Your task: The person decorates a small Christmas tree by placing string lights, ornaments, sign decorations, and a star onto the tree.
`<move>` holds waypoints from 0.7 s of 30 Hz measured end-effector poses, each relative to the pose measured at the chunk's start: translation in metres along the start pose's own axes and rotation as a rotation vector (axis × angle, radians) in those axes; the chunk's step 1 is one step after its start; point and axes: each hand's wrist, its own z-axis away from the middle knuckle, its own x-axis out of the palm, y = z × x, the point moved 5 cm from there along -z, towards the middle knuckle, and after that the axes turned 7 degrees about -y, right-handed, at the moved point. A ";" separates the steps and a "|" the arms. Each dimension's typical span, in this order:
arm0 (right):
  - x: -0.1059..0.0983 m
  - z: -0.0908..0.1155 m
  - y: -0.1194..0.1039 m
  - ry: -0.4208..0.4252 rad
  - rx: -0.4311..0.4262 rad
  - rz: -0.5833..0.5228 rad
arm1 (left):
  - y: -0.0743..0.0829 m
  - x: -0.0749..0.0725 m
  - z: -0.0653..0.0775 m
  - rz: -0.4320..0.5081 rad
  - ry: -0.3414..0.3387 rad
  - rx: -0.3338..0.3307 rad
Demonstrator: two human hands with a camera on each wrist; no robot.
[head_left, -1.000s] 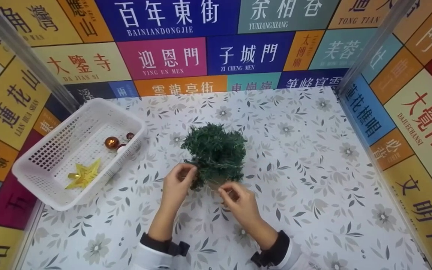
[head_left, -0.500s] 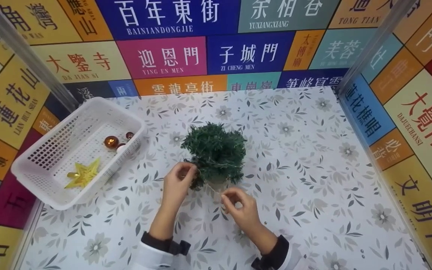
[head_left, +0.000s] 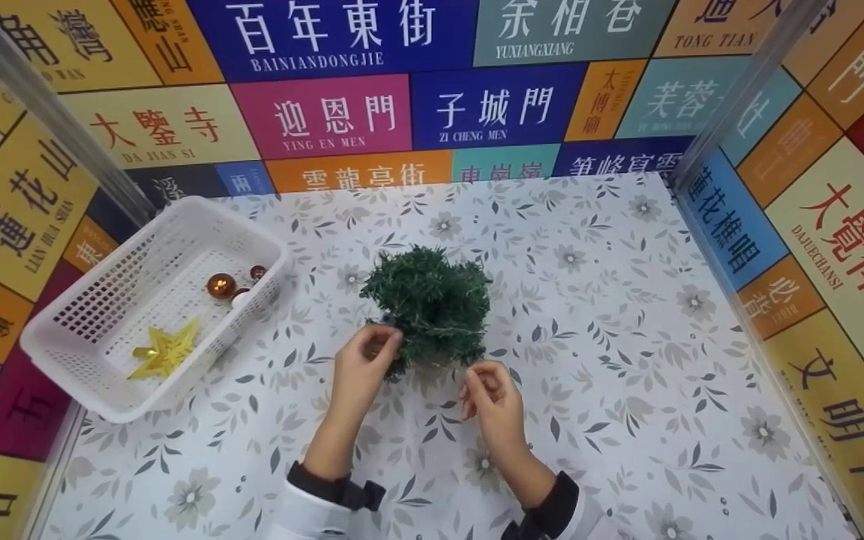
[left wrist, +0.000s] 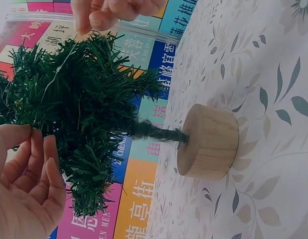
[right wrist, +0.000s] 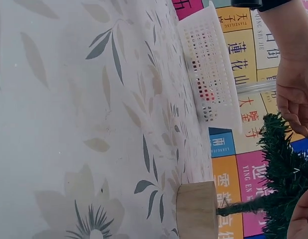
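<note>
A small artificial Christmas tree (head_left: 426,292) with green bristly branches stands upright on a round wooden base (left wrist: 209,142). A thin, pale wire (left wrist: 58,69) stretches across its branches. At the tree's left side, my left hand (head_left: 364,364) pinches the wire between thumb and forefinger, its other fingers loosely bent. My right hand (head_left: 493,397), at the tree's near right, pinches the wire farther along; in the left wrist view the wire runs up to its fingertips. More strands lie among the needles, partly hidden by them.
Left of the tree, a white perforated basket (head_left: 113,397) holds a gold star (head_left: 166,350), a shiny copper-brown ball (head_left: 221,285) and a few smaller balls. A flower-patterned cloth (head_left: 589,450) covers the table. Colourful panels with writing (head_left: 342,112) wall the back and sides.
My right hand has drawn back slightly, then swung right to the tree's near right side with the wire. My left hand has shifted slightly right, against the branches.
</note>
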 end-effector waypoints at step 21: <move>-0.003 -0.019 -0.011 0.138 0.204 -0.054 | 0.005 -0.001 -0.005 -0.028 0.040 0.014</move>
